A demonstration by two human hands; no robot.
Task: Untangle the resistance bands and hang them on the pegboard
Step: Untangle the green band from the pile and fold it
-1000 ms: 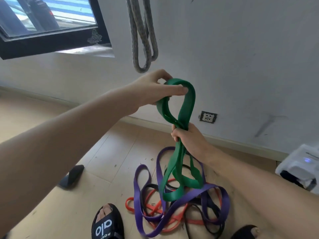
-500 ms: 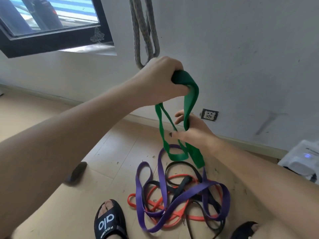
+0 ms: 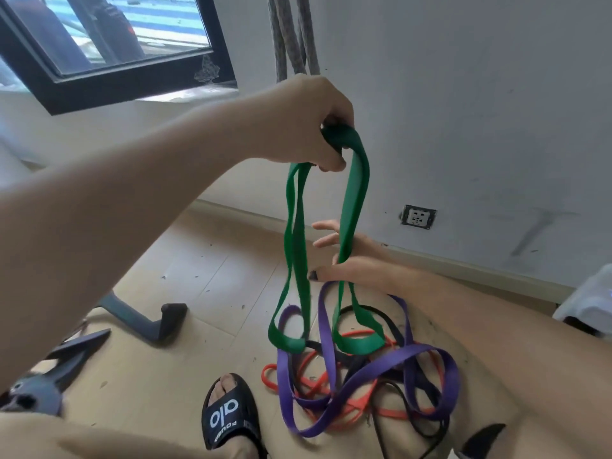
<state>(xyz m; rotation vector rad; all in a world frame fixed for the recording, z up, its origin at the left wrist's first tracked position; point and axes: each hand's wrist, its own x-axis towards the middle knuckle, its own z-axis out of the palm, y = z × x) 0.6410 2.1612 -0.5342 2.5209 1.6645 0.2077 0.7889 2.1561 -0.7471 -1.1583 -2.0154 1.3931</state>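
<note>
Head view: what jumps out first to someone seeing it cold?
The wide green rubber resistance band dangling in long loops at centre, its top gripped by the left hand in front of the white wall. Below it, the right hand, fingers spread, touches one strand. On the wooden floor beneath lies a tangle of purple, orange and black bands.

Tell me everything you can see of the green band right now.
The green band is a flat, wide, matte loop, rubbery-looking. The left hand grips its bunched top high before the wall; several strands hang down. One strand passes across the open right hand, between its spread fingers. Its two lower loops dangle at the purple band in the floor pile; contact is unclear.
</note>
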